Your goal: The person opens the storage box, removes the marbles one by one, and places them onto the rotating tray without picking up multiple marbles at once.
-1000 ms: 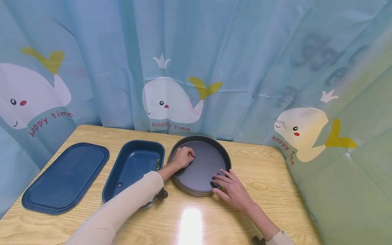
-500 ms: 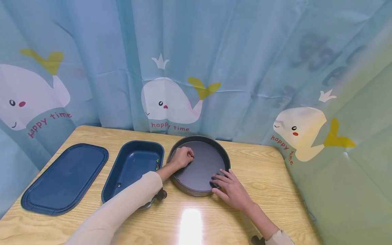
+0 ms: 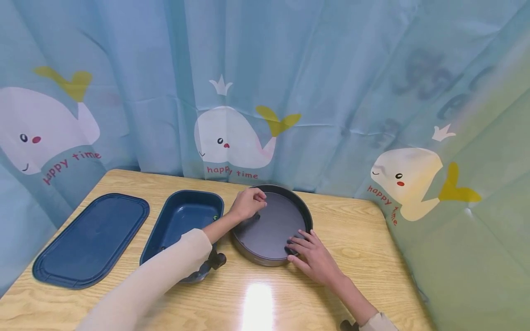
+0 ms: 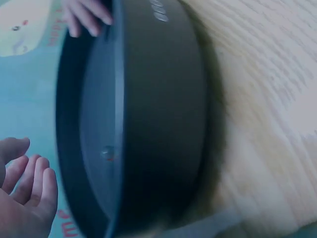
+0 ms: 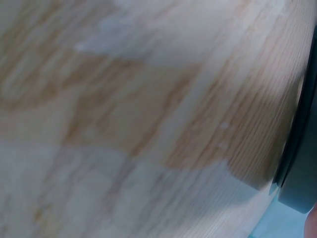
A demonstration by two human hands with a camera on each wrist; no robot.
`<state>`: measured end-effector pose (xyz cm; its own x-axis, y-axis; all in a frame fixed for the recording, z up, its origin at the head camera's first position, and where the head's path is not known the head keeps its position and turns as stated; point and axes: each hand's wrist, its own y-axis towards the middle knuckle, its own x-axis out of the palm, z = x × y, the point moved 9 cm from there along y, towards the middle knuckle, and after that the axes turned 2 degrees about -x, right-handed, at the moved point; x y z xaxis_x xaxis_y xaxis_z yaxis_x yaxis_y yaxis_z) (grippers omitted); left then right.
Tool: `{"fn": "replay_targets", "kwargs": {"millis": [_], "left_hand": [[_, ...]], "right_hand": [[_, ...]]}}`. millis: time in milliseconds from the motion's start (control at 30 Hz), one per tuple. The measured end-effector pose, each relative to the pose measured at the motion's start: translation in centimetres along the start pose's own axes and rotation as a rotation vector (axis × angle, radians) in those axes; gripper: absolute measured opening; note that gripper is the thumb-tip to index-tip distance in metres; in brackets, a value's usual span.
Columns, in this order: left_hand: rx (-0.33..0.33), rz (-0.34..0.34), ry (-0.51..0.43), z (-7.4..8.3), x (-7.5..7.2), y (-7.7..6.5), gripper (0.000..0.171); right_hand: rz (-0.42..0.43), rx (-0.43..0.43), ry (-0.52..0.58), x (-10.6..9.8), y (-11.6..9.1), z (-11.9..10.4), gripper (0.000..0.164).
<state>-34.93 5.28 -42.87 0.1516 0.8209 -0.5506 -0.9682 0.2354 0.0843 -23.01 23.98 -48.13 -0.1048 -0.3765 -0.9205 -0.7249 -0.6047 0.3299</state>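
behind everything, the whale-print curtain [image 3: 323, 82] hangs at the far edge of the counter [image 3: 343, 220], whose smooth wood would likely let any small escapee roll. across it slants the left sleeve [image 3: 157, 266], which could snag a wall beneath if the arm swung back low. at far left the flat blue tray [image 3: 91, 239] lies apart, at little risk. beside it, partly under the sleeve, the deep blue container [image 3: 190, 216] might be nudged by the forearm. just right of that the round dark pan [image 3: 277, 225] sits upright on the counter; a one-sided push would probably slide it. of the hands, the left hand [image 3: 248, 203] hovers over the pan's left side, fingers loosely bent, nothing visible in them; the right hand [image 3: 314, 257] rests at the near right rim, fingers extended over the wall, perhaps too light a touch to stop a jolt. smallest, a blurred clear marble [image 4: 108, 152] shows within the pan and could rebound or run round its floor; a green marble [image 3: 216, 218] lies by the container's right wall
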Motion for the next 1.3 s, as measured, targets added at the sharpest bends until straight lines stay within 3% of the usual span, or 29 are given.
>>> {"fn": "replay_targets", "kwargs": {"millis": [167,367,833,1100,1300], "left_hand": [[0.034,-0.007,-0.076,0.9,-1.8,-0.4,0.018],[0.048,0.007,-0.085,0.7,-4.2,-1.5,0.019],[-0.032,0.057,-0.053,-5.3,-9.3,-4.5,0.02],[-0.08,0.014,-0.012,-8.2,-9.9,-5.6,0.021],[-0.098,-0.009,-0.012,-9.1,-9.9,-5.4,0.024]], "right_hand": [[0.0,0.006,-0.001,0.0,-0.1,0.0,0.035],[0.009,-0.002,-0.005,-0.1,-0.1,-0.2,0.035],[-0.005,0.011,-0.014,0.0,-0.1,-0.1,0.035],[-0.014,0.018,-0.006,0.0,-0.1,-0.1,0.034],[0.013,-0.005,0.002,-0.1,-0.1,-0.2,0.033]]}}
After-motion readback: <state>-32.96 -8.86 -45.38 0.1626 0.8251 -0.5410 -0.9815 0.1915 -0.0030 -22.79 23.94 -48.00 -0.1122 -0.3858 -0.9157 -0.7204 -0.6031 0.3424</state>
